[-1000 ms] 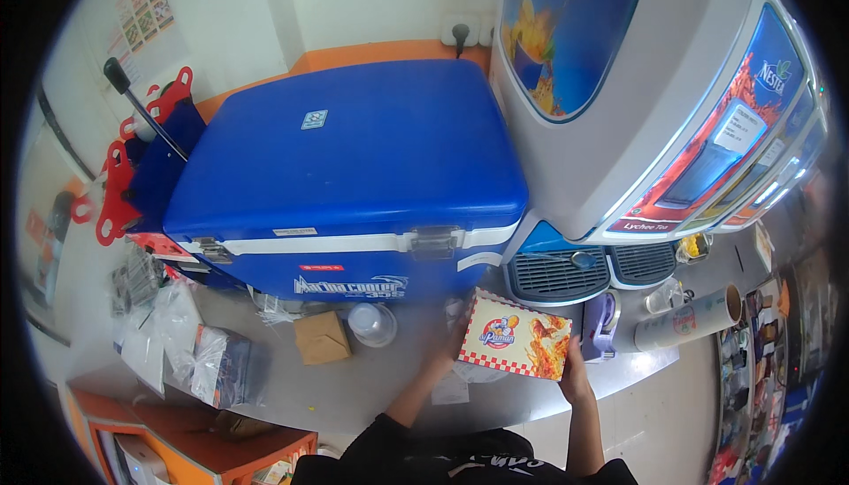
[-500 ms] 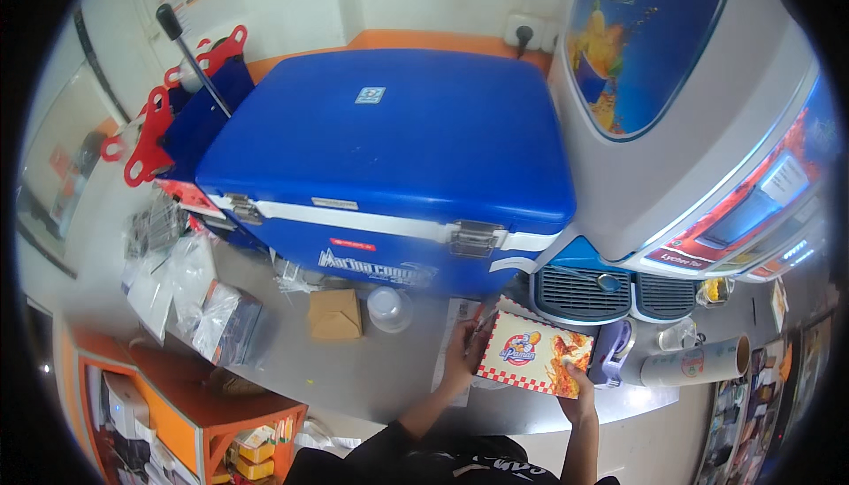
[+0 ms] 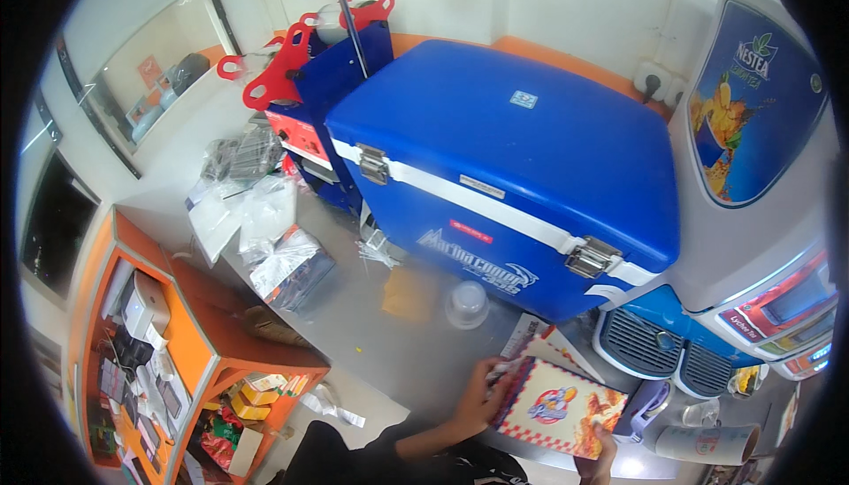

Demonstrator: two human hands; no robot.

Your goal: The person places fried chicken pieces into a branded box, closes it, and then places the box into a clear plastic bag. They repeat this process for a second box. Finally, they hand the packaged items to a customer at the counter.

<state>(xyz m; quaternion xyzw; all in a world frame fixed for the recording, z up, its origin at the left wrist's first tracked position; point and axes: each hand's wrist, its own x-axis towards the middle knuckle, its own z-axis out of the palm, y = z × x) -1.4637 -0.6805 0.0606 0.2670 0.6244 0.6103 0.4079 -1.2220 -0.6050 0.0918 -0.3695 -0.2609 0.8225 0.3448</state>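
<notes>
Low at the right of the counter, a flat cream food box (image 3: 562,404) with a red checked border and a picture of fried food is between my hands. My right hand (image 3: 598,451) grips its lower right corner, thumb on the printed face. At the left edge, my left hand (image 3: 480,399) is closed against the box. A small pale item shows by its fingertips, too unclear to name. Behind the box lie pale printed sheets (image 3: 566,354), partly covered by it. A clear plastic cup (image 3: 466,305) stands beyond my left hand, beside a blurred brown paper packet (image 3: 407,294).
A big blue cooler box (image 3: 504,149) fills the back of the metal counter. Left of it stand a blue-and-red lever machine (image 3: 323,87) and plastic-wrapped packs (image 3: 287,264). On the right are a drink dispenser (image 3: 654,330), a purple tape dispenser (image 3: 650,407) and a paper roll (image 3: 707,442).
The view has swung left, so the counter items sit farther right and more of the orange shelf shows. Both hands stay on the food box, now lower in the picture.
</notes>
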